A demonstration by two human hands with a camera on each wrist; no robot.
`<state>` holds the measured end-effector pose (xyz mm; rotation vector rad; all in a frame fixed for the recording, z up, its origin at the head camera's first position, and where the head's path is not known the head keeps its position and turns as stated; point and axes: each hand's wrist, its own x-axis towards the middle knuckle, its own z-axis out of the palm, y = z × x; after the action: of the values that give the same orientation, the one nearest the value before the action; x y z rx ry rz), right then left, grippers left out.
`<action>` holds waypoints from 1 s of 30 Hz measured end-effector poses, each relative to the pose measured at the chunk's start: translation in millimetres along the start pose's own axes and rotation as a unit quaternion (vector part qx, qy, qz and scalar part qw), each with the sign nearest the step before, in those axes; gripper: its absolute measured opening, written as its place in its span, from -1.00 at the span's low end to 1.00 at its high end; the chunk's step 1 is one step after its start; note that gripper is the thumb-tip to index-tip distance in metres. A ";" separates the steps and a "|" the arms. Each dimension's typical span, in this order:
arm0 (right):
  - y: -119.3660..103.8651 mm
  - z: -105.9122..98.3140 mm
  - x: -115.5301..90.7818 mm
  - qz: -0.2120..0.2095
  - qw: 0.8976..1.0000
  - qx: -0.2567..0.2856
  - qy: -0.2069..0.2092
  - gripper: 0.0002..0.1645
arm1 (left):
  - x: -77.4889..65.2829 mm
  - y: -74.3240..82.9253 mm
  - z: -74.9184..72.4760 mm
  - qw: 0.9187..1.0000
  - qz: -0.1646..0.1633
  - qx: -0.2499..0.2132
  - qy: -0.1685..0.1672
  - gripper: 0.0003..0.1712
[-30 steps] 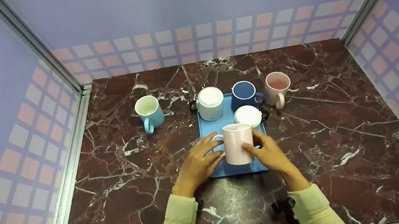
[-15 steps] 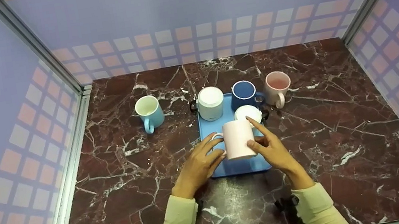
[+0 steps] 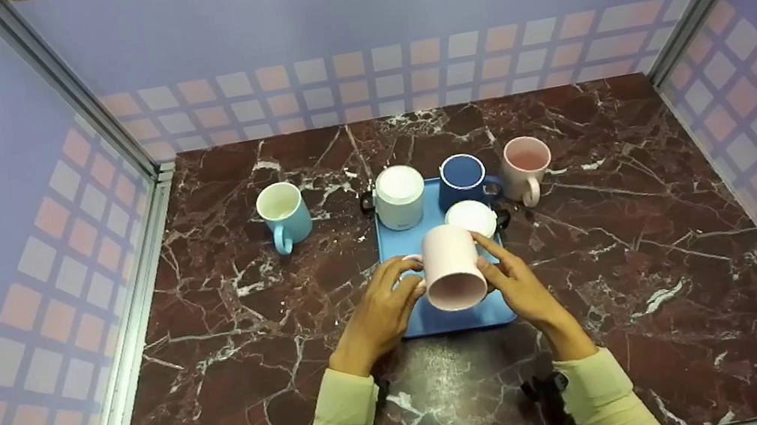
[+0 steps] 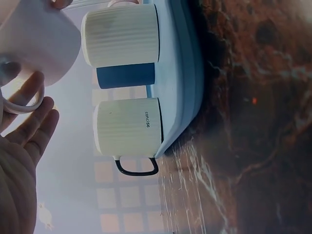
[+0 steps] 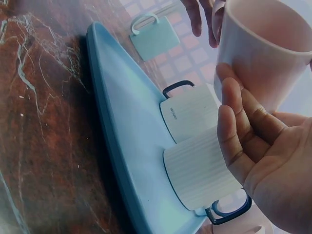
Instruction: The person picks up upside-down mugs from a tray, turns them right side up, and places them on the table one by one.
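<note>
Above the front part of a blue tray (image 3: 456, 320), a pale pink mug (image 3: 447, 251) is held in the air between both hands. It is tilted, with its mouth facing down toward the person. The left hand (image 3: 377, 310) pinches the mug's handle; the left wrist view shows fingers passing around that handle (image 4: 24, 105). On the opposite side, the right hand (image 3: 521, 287) grips the mug's body with thumb and fingers. Behind it on the tray, two white mugs, one at the left (image 3: 400, 201) and one nearer (image 3: 471, 219), stand upside down beside a navy mug (image 3: 462, 188), also bottom up.
A light blue mug (image 3: 288, 219) stands upright on the marbled table (image 3: 246, 385), left of the tray. Another pink mug (image 3: 527, 170) stands upright close to the tray's right back corner. Patterned walls (image 3: 347, 12) enclose the table at the back and sides.
The held pink mug has been turned over: its mouth faced up a second ago and now tips down toward the person. The right-hand fingers have shifted along its side. The other mugs stay put.
</note>
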<state>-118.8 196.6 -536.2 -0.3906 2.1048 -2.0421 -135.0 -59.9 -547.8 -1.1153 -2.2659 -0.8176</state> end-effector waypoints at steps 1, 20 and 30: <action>-0.4 0.5 -0.5 0.005 1.000 -0.001 0.000 -0.38 | -0.1 -0.2 0.1 1.000 -0.004 0.000 -0.001 -0.85; -2.6 6.5 -2.9 -0.014 0.998 0.046 -0.052 -0.41 | 3.7 -0.5 -0.2 0.998 -0.051 -0.036 -0.003 -0.82; -0.4 6.8 -1.9 -0.057 0.994 0.054 -0.078 -0.42 | 5.2 -0.9 -0.5 0.991 -0.094 -0.098 0.004 -0.87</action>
<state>-114.9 190.7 -536.2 -0.6428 1.9125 -2.1010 -138.5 -57.9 -544.3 -0.9896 -2.3495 -1.1381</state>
